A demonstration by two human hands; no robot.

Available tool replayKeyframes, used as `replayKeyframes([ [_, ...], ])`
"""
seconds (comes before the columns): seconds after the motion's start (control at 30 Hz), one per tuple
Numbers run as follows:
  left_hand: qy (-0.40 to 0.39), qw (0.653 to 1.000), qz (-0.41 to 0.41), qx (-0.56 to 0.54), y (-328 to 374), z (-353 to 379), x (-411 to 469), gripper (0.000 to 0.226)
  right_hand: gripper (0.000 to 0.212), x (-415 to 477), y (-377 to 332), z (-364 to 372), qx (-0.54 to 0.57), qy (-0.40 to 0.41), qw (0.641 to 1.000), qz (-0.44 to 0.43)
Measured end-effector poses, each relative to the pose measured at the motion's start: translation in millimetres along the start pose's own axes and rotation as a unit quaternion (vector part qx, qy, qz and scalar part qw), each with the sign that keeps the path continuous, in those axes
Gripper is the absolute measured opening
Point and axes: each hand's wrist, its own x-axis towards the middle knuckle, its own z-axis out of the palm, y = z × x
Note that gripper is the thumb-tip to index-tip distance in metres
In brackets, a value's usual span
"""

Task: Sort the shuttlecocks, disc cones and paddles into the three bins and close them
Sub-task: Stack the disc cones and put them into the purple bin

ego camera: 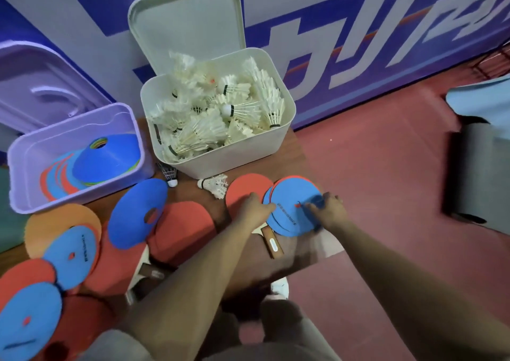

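Left hand: the left hand [255, 209] sits at the near-left rim of the stack of blue disc cones [292, 197], fingers curled onto the edge and pinching it.
Right hand: the right hand [329, 211] is on the opposite rim, fingers bent over the edge. Motion blur hides how deep the hold goes.
Where the stack is: it lies flattened at the right end of the table [298, 250], on top of a paddle whose wooden handle [272, 244] pokes out toward the person.
Feel: these look thin, light and floppy. They should bend rather than break, and loose layers may fan apart or slide.
Where to hold: I'd go for two opposite rims, squeezing the layers together, so the paddle stays behind.
Destination: the purple bin [30, 195] is far left with its lid off and cones already inside, well apart from the hands.
Obstacles on the way: the white bin [234, 159], heaped with shuttlecocks, a loose white shuttlecock [214, 185] just beside the stack, and a tilted blue cone [138, 211] between hands and purple bin.
Edge: the table drops off just right of the stack to red floor [386, 181], so a slipped cone could go over.
Room: it's crowded leftward, and lifting up first looks like the safest path.
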Motion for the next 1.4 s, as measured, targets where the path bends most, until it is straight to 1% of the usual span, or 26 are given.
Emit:
replayKeyframes([
  [0.03,0.018,1.000,-0.011,-0.007,0.2,3.8,2.4,0.055,0.064,3.6,0.3,1.8,0.010,-0.003,1.000,0.001],
  [0.1,0.037,0.999,-0.025,-0.027,0.0,10.0,6.6,0.057,0.064,9.7,0.7,5.8,0.070,-0.016,0.997,0.017],
  [0.17,0.035,0.996,-0.028,-0.075,-2.5,16.5,10.5,0.046,0.050,13.9,2.4,11.7,0.135,-0.035,0.990,0.032],
  [0.23,0.029,0.987,-0.035,-0.153,-6.0,22.8,10.8,0.035,0.033,15.1,6.3,16.9,0.169,-0.052,0.984,0.030],
  [0.3,0.038,0.980,-0.040,-0.192,-6.7,25.2,8.5,0.033,0.030,15.1,10.2,19.0,0.178,-0.051,0.982,0.028],
  [0.37,0.040,0.980,-0.020,-0.195,-6.2,27.6,6.9,0.027,0.025,12.9,9.3,15.1,0.159,-0.039,0.986,0.012],
  [0.4,0.043,0.978,-0.010,-0.202,-5.9,29.2,6.8,0.025,0.022,13.1,8.4,13.9,0.160,-0.047,0.986,0.004],
  [0.43,0.047,0.974,-0.002,-0.222,-4.5,29.5,4.7,0.026,0.022,13.8,8.2,14.2,0.167,-0.062,0.984,0.002],
  [0.5,0.040,0.962,0.019,-0.270,-3.9,29.5,-1.1,0.031,0.029,9.3,4.5,13.2,0.198,-0.085,0.977,0.002],
  [0.63,0.020,0.929,0.057,-0.366,-12.8,17.3,-22.9,0.036,0.040,-6.6,-6.4,7.3,0.269,-0.061,0.961,-0.032],
  [0.67,0.013,0.917,0.065,-0.394,-16.5,10.6,-29.6,0.035,0.042,-12.9,-12.2,3.8,0.289,-0.076,0.953,-0.046],
  [0.73,-0.004,0.887,0.085,-0.454,-25.1,-5.3,-42.2,0.038,0.039,-25.4,-26.4,0.9,0.351,-0.155,0.920,-0.080],
  [0.8,0.009,0.873,0.091,-0.479,-35.3,-22.0,-56.1,0.040,0.038,-37.0,-44.5,3.3,0.377,-0.229,0.892,-0.098],
  [0.87,0.039,0.875,0.085,-0.474,-51.6,-36.7,-68.1,0.039,0.043,-48.2,-66.8,13.3,0.364,-0.255,0.886,-0.129],
  [0.93,0.081,0.884,0.067,-0.455,-71.1,-51.2,-79.7,0.037,0.047,-60.5,-90.4,29.0,0.333,-0.261,0.894,-0.150],
  [0.97,0.113,0.886,0.051,-0.447,-83.2,-59.0,-84.3,0.031,0.047,-65.8,-102.1,38.9,0.314,-0.265,0.898,-0.158],
  [1.03,0.177,0.871,0.023,-0.458,-105.7,-75.8,-98.2,0.023,0.043,-80.8,-126.2,57.9,0.284,-0.268,0.904,-0.172],
  [1.1,0.207,0.852,0.021,-0.480,-132.8,-91.8,-112.5,0.023,0.041,-98.0,-150.1,76.2,0.265,-0.275,0.906,-0.185],
  [1.13,0.212,0.847,0.021,-0.488,-147.1,-99.1,-121.0,0.025,0.041,-105.2,-160.9,86.1,0.253,-0.283,0.904,-0.195],
  [1.17,0.215,0.841,0.021,-0.495,-164.4,-105.2,-126.7,0.034,0.039,-112.2,-171.5,95.1,0.236,-0.288,0.905,-0.207],
  [1.23,0.206,0.833,0.017,-0.513,-195.5,-117.2,-140.8,0.049,0.028,-125.7,-191.0,113.0,0.204,-0.297,0.904,-0.232],
  [1.3,0.191,0.823,0.029,-0.534,-220.9,-129.9,-154.2,0.044,0.022,-141.3,-210.5,130.6,0.184,-0.308,0.901,-0.245],
  [1.37,0.181,0.816,0.048,-0.547,-245.1,-145.5,-163.5,0.034,0.027,-155.7,-230.0,152.8,0.166,-0.309,0.901,-0.254],
  [1.4,0.181,0.811,0.056,-0.554,-257.5,-153.6,-167.0,0.034,0.031,-164.0,-239.6,163.7,0.156,-0.310,0.902,-0.258],
])
